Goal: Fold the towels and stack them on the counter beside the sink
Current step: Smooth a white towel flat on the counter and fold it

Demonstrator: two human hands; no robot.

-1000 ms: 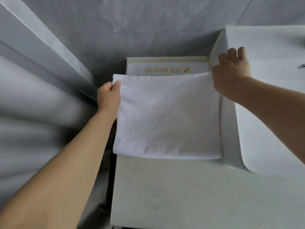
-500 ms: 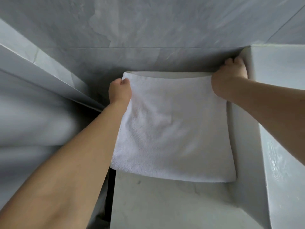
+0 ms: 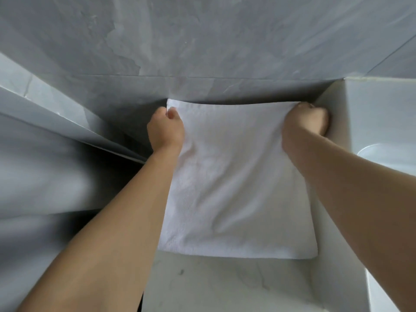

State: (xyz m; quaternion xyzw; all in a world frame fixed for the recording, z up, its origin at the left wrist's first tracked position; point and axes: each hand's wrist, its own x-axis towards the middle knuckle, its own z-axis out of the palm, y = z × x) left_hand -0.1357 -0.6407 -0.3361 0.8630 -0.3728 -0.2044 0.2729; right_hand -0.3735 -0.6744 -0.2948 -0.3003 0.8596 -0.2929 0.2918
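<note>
A white folded towel (image 3: 234,185) lies flat on the pale marble counter (image 3: 220,287), its far edge against the grey wall. My left hand (image 3: 166,129) pinches the towel's far left corner. My right hand (image 3: 302,124) is closed on the far right corner, pressed against the side of the white sink (image 3: 380,122). The towel covers whatever lies under it at the back of the counter.
A grey tiled wall (image 3: 202,52) rises right behind the towel. The raised white sink block bounds the counter on the right. A grey ledge (image 3: 67,122) and a dark gap run along the counter's left edge.
Both hands have carried the towel's far edge away from me to the wall. The white box with gold lettering seen a second ago is now covered.
</note>
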